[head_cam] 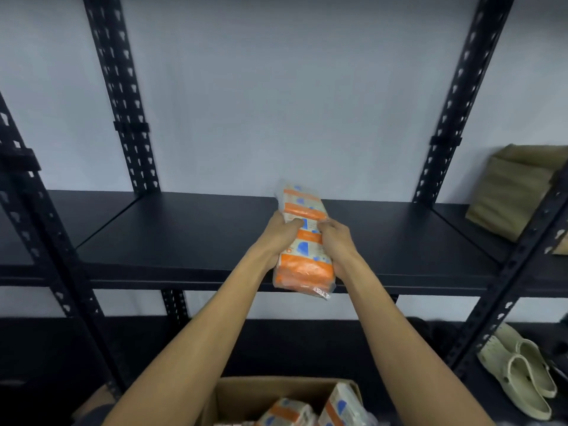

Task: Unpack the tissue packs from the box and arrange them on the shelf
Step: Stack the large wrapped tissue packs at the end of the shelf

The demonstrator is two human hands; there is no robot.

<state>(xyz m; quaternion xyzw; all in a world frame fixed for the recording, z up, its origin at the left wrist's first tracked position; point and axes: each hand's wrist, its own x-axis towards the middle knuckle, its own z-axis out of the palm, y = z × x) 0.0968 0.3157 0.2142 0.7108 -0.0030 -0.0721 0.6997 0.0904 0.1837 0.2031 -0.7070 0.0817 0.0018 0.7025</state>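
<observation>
At the bottom edge stood an open cardboard box (246,392) with more tissue packs (287,412) inside. Above it both arms reached forward. The left hand (281,233) and the right hand (336,238) gripped one orange and white tissue pack (304,265) from both sides, fingers curled round it, over the front part of the black shelf (184,235).
</observation>
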